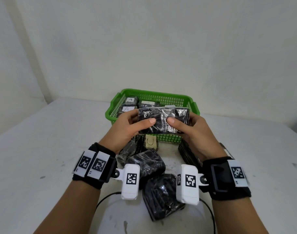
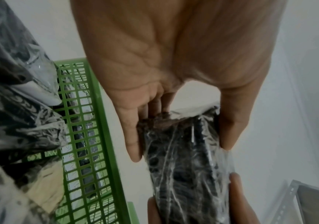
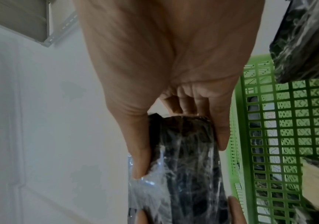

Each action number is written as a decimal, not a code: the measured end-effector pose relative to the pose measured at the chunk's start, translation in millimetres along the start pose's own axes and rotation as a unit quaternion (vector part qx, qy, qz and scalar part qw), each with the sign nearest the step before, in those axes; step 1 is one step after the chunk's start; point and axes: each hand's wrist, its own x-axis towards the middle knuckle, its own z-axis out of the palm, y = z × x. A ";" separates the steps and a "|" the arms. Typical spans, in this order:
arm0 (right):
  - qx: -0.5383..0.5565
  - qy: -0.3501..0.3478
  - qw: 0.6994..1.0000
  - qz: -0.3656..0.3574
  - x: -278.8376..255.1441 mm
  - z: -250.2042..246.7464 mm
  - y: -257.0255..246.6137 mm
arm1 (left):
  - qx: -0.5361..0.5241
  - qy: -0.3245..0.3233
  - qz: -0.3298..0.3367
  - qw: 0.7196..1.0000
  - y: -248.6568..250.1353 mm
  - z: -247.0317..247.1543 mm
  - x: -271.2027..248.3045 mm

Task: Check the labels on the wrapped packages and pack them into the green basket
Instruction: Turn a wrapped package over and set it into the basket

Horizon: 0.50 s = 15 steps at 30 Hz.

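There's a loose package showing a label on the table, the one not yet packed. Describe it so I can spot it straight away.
Start at the green basket at the back of the white table. Just in front of its near wall, below the package held up by the left hand and right hand, lies the labelled package. Its tan label reads like a handwritten U; the neighbouring loose packages show only black wrap.

A bare, plain room is shown, of the kind used as a packing or recording station rather than a home. A scuffed white table (image 1: 43, 149) is set against blank whitish walls (image 1: 144, 39). A slotted grey metal shelving upright (image 3: 62, 28) is seen in the right wrist view. Tracking markers on black wristbands (image 1: 95, 163) and trailing cables (image 1: 103, 199) are worn.
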 end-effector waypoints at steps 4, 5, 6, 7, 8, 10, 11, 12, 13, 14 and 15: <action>-0.002 0.007 1.000 0.008 2.8 -4.3 1.6 | 0.024 0.018 0.039 0.999 3.9 -2.5 -1.8; 0.001 0.009 1.000 0.016 3.1 -5.4 0.5 | 0.027 0.011 0.047 0.998 4.6 -4.1 -2.6; 0.010 0.003 1.000 0.029 2.8 -6.2 -1.3 | 0.032 0.001 0.053 0.998 5.2 -5.7 -3.3; 0.024 -0.005 0.998 0.050 1.5 -6.0 -4.0 | 0.045 -0.007 0.061 0.997 5.5 -7.3 -3.8; 0.038 -0.017 0.997 0.067 -0.1 -5.6 -6.7 | 0.063 -0.011 0.071 0.995 5.2 -8.5 -3.9; 0.053 -0.030 0.994 0.085 -3.4 -3.0 -12.3 | 0.087 -0.020 0.088 0.992 4.4 -8.3 -4.0; 0.060 -0.025 0.994 0.091 -4.3 -1.3 -14.2 | 0.086 -0.027 0.087 0.992 4.4 -7.5 -4.7; 0.067 -0.016 0.993 0.094 -4.5 -0.5 -13.8 | 0.078 -0.040 0.082 0.993 4.4 -6.4 -5.7; 0.074 -0.003 0.993 0.096 -4.4 0.3 -13.9 | 0.071 -0.055 0.074 0.993 3.9 -5.6 -6.2; 0.074 0.006 0.993 0.089 -4.4 0.3 -13.6 | 0.067 -0.063 0.063 0.994 2.4 -5.4 -5.8; 0.070 0.018 0.994 0.077 -4.3 0.1 -12.8 | 0.063 -0.062 0.048 0.995 0.9 -4.7 -4.9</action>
